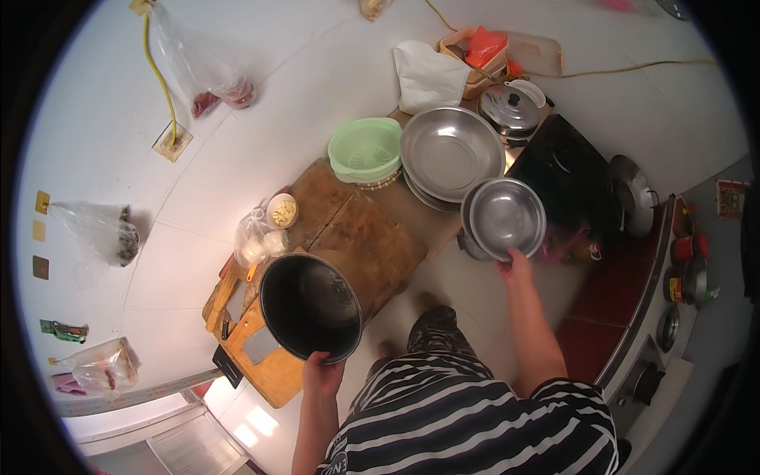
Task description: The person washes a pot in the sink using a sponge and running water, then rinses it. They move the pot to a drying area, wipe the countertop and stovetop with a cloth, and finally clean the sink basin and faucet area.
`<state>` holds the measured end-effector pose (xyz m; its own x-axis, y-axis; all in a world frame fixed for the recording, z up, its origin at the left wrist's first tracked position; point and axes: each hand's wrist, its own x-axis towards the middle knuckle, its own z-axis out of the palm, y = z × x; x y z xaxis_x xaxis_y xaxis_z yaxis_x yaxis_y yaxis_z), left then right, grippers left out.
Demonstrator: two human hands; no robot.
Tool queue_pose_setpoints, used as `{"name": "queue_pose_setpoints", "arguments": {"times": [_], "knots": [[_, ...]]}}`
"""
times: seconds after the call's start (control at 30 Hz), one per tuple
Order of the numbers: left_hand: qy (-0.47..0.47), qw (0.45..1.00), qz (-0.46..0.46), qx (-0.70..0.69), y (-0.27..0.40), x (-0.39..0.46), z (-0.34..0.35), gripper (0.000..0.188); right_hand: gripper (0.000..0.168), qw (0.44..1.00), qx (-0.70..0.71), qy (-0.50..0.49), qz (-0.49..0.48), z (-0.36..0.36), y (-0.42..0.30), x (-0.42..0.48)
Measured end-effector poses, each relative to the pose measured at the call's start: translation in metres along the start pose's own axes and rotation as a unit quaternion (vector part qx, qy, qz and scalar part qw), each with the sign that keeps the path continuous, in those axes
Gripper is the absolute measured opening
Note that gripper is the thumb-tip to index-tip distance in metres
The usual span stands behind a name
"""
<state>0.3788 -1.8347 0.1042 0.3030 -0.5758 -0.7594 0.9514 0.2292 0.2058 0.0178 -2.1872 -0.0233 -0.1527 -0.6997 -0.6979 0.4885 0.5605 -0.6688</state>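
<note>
My left hand point(323, 373) grips the near rim of a dark-lined round cooking pot point(310, 306), tilted over the wooden cutting boards. At the right, my right hand point(514, 265) holds the rim of a small stainless steel bowl point(507, 218); another metal vessel shows partly behind it. Beyond these stands a large stainless steel basin point(452, 153), stacked on another one. A light green plastic colander point(366, 149) sits to its left. Nearer the wall, a small bowl of peeled garlic cloves point(282, 211) stands beside a knotted clear plastic bag point(254, 240).
A worn wooden board point(356, 231) covers the low table. A lidded steel pot point(510, 110) and an orange-pink basket point(475, 77) stand at the back. At the right are a black cabinet point(558, 169), a wok point(634, 196) and a counter with a gas burner point(648, 383).
</note>
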Motion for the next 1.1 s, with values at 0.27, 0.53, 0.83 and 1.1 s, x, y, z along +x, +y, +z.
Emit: {"name": "queue_pose_setpoints", "arguments": {"times": [0.27,0.53,0.83,1.1], "knots": [[0.103,0.983,0.11,-0.1,-0.027,-0.04,0.041,0.056,0.025,0.986,-0.093,-0.033,0.137,0.19,-0.01,0.152],[0.176,0.952,0.175,-0.179,-0.056,-0.096,-0.017,0.045,0.032,0.987,-0.037,-0.074,0.139,0.201,0.033,0.228],[0.157,0.924,0.219,-0.27,-0.055,-0.157,-0.123,0.028,0.033,0.987,-0.094,-0.124,0.048,0.174,0.049,0.251],[0.255,0.866,0.335,-0.27,-0.069,-0.268,-0.277,0.023,0.016,0.756,-0.405,-0.468,0.213,0.156,0.3,-0.197]]}}
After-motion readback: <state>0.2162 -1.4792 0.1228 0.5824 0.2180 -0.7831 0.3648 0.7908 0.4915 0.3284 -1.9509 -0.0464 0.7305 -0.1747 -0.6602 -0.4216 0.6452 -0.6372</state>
